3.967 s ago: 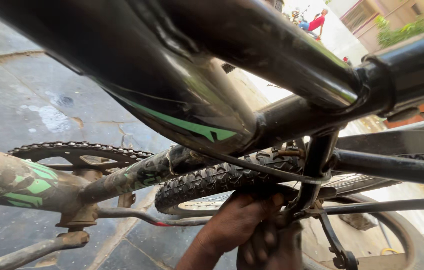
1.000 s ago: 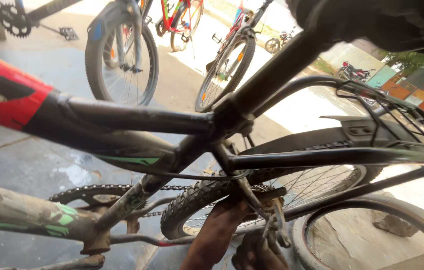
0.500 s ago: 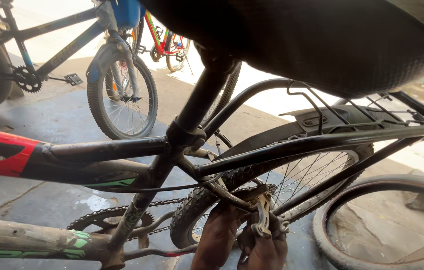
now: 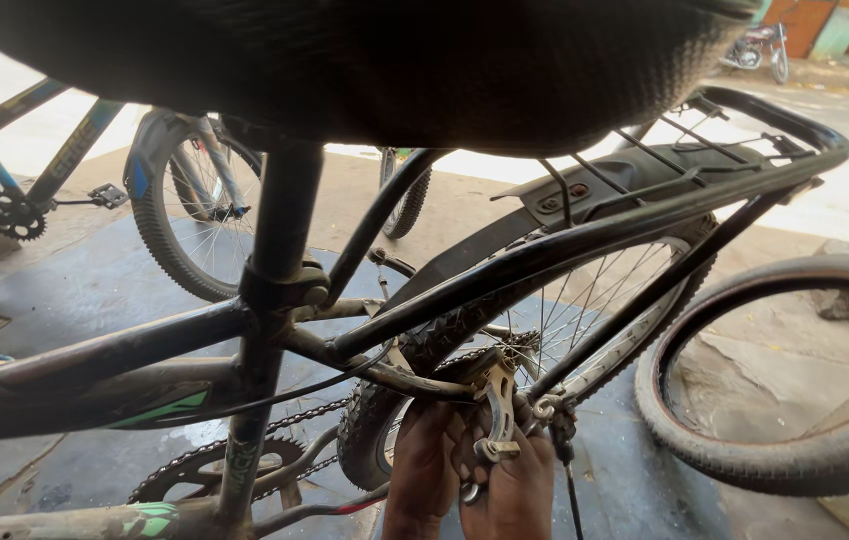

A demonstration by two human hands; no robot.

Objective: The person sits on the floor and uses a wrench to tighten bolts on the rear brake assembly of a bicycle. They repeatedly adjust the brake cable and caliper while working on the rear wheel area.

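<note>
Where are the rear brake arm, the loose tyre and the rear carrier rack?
rear brake arm (image 4: 497, 400), head view, on its curved metal middle.
loose tyre (image 4: 784, 465), head view, on its lower tread.
rear carrier rack (image 4: 804, 135), head view, on its back rim bar.

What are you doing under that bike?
A person is reaching in under the black bike's seat with both hands. The left hand and right hand are bunched together at the rear brake, right beside the back wheel. A loose tyre lies on the ground nearby, and another bike stands behind. What the fingers hold cannot be told.
</note>
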